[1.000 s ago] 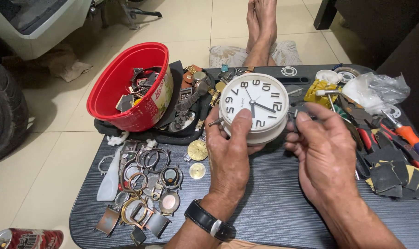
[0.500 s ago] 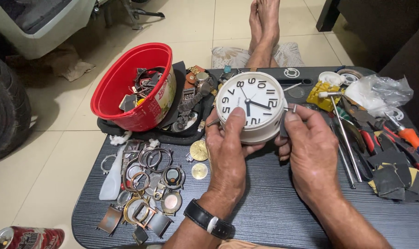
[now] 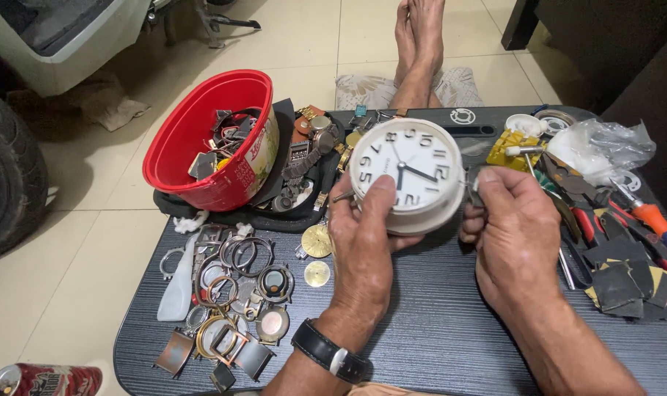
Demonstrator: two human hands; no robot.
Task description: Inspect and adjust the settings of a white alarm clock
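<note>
A round white clock (image 3: 410, 165) with black numerals and dark hands is held above the dark table (image 3: 436, 330). My left hand (image 3: 364, 246) grips it from below, thumb pressed on the lower left of the face. A black wristwatch (image 3: 327, 352) is on that wrist. My right hand (image 3: 511, 235) is at the clock's right edge, fingers pinched on a small metal piece (image 3: 471, 192) by the rim; what it is I cannot tell.
A red bowl (image 3: 173, 163) of watch parts sits at the back left on a black tray. Watch cases and rings (image 3: 231, 293) lie at the front left. Pliers and screwdrivers (image 3: 627, 220) and a plastic bag (image 3: 605, 147) crowd the right. Someone's bare feet (image 3: 419, 37) rest beyond the table.
The clock has turned in my hands, tilting its face. My right hand moved from beside the clock onto its right edge. The view shifted slightly.
</note>
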